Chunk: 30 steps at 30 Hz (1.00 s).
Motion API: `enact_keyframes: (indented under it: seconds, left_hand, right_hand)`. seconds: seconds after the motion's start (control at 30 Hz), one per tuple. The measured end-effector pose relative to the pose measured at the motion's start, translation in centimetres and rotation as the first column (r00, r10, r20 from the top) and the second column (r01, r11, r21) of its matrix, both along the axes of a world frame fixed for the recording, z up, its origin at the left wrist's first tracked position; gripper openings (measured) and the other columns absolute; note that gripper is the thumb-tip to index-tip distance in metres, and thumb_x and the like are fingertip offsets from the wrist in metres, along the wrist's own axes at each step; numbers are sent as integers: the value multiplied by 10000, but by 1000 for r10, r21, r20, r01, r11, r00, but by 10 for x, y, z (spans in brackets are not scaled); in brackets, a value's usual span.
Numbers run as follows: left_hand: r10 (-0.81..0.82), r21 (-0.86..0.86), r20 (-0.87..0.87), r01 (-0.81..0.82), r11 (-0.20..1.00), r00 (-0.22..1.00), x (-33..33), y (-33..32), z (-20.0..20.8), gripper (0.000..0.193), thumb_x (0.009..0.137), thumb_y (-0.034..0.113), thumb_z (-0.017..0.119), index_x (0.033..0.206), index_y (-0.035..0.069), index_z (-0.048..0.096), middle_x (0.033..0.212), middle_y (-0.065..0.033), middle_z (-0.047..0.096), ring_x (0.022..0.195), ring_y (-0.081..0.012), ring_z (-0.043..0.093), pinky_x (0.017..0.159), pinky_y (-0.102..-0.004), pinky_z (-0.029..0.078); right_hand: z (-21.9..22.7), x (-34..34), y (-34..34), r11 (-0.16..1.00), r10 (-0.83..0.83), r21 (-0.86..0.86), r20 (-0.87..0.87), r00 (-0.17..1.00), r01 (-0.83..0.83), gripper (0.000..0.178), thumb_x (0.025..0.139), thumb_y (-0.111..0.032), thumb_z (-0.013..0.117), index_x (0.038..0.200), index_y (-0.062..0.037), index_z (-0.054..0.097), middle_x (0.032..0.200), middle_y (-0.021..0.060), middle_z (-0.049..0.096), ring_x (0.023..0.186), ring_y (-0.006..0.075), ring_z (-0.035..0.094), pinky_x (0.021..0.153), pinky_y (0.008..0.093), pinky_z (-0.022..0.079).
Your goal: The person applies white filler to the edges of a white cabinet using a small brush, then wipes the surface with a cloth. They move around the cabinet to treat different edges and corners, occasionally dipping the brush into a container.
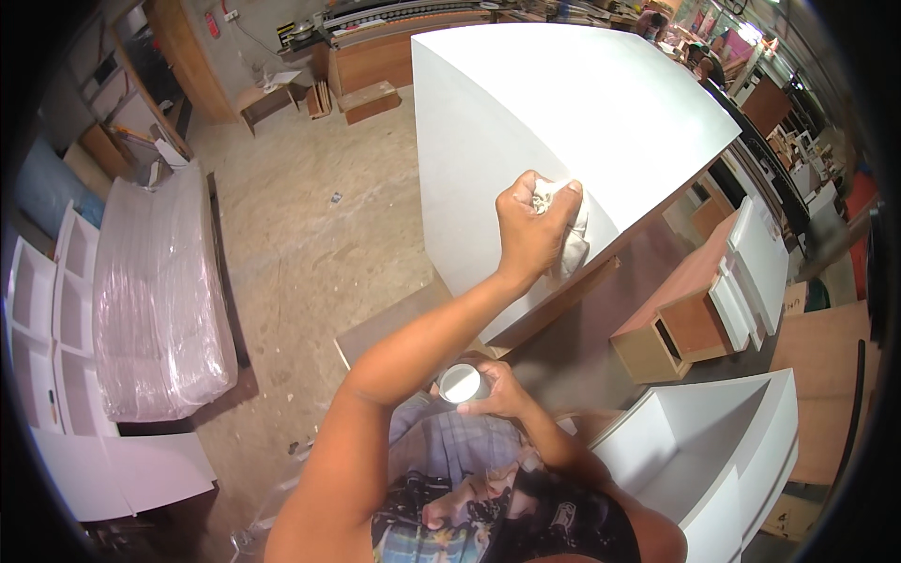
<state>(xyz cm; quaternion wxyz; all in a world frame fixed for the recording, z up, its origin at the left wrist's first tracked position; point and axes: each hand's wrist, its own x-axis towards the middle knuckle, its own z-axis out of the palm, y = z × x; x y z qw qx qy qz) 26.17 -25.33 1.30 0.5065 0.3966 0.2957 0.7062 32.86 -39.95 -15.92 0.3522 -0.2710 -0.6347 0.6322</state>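
Observation:
My left hand (533, 228) is closed around a crumpled whitish cloth (575, 242). It presses against the white side panel of a large box-shaped cabinet (474, 155), close to the edge where the side meets the bright top face. Low in front of my body, my right hand (502, 389) grips a small round cup (461, 383). White material shows inside the cup's rim; whether it is liquid or paste I cannot tell. The fingers behind the cup are partly hidden.
A plastic-wrapped white piece (164, 300) stands at the left beside white shelving (70, 281). Near my right lies an open white box (699, 436), with a wooden drawer-like unit (676, 319) beyond it. A flat board (389, 324) rests on the concrete floor. People work at the far right.

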Motion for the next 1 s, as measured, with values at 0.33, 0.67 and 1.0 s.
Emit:
enact_keyframes:
  seconds: [0.33, 0.67, 1.0]
  left_hand:
    - [-33, 13, -34, 33, 999, 999, 16, -26, 1, 223, 874, 145, 714, 749, 42, 561, 665, -20, 619, 596, -55, 536, 545, -236, 448]
    - [-208, 18, -171, 215, 977, 963, 16, -50, 2, 209, 859, 128, 736, 780, 23, 574, 667, -28, 618, 587, -74, 565, 520, -240, 460]
    - [-68, 11, 487, 72, 997, 871, -211, -21, -47, 252, 987, 325, 572, 971, 74, 585, 916, -35, 649, 791, -155, 624, 706, -326, 560]
  right_hand:
    - [-11, -3, -6, 999, -28, -25, -9, 1000, 28, 765, 662, -282, 894, 1285, 23, 571, 1313, 166, 579, 1258, 264, 516, 1097, 399, 368]
    - [-13, -4, -8, 999, -19, 31, 119, 993, 16, 817, 677, -304, 885, 1346, 1, 527, 1367, 176, 549, 1274, 281, 504, 1100, 403, 366]
    - [-18, -20, 1, 992, -32, 124, 109, 994, 18, 656, 679, -292, 890, 1216, -16, 635, 1240, 130, 607, 1168, 227, 580, 1024, 343, 427]
